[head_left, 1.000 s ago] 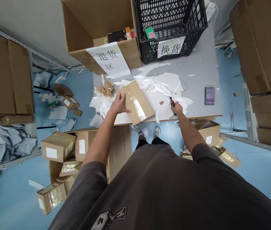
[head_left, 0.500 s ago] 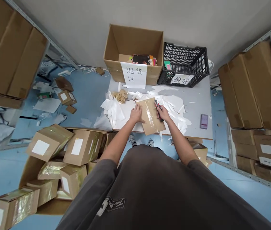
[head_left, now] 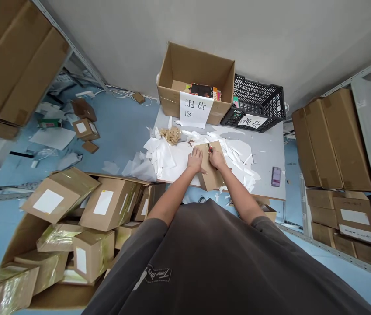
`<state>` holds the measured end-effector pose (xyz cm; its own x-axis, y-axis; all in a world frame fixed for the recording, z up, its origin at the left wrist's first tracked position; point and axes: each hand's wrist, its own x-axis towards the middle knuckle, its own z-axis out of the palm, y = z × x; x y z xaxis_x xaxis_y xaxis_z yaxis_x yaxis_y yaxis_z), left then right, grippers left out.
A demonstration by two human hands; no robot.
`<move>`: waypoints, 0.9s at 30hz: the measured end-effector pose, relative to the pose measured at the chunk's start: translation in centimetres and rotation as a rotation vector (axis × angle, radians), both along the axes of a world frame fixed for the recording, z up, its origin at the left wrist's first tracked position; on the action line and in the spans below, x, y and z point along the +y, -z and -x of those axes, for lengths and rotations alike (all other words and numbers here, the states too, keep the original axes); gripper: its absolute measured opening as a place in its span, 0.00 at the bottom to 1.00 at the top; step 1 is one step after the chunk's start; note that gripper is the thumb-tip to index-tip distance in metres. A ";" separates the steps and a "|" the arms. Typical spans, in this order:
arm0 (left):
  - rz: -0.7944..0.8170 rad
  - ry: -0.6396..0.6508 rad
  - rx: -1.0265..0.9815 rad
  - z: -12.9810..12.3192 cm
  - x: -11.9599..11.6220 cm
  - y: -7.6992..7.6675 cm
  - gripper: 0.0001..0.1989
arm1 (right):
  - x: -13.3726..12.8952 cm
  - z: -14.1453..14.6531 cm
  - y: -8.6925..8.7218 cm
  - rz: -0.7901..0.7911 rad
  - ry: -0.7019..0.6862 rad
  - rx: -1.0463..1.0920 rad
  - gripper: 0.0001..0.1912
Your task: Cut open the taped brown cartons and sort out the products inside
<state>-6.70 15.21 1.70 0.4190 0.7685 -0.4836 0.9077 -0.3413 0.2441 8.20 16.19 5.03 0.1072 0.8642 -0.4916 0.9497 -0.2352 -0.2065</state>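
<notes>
Cutter gripped in closed R hand, tip held over the box's far part; blade contact can't be told. L hand laid open on the box's L side, fingers spread, thumb toward the near end. Box set flat at the table's near edge, btwn both arms. Table strewn w/ white scraps; crumpled brown paper seen beyond L hand. Carton w/ a white sign placed at the back, black crate just beside it on the R. Purple item left near the table's R edge.
</notes>
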 end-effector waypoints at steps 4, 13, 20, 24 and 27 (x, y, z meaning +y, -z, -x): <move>-0.007 -0.028 -0.012 -0.3 -0.1 0.0 0.80 | 1.0 -0.1 -0.6 0.008 -0.051 -0.015 0.22; 0.023 -0.053 0.023 -0.7 0.1 0.0 0.80 | 3.1 -1.9 -1.0 0.083 -0.129 -0.009 0.23; 0.016 -0.050 0.073 -0.7 0.2 -0.5 0.79 | 2.5 -1.3 -0.8 0.094 -0.111 0.031 0.29; 0.012 -0.044 0.102 -0.8 0.1 -0.8 0.79 | 2.2 -1.0 -1.3 0.103 -0.097 0.046 0.31; 0.003 -0.044 0.119 -1.0 0.1 -1.1 0.79 | 1.2 -1.5 -1.6 0.203 -0.106 0.055 0.30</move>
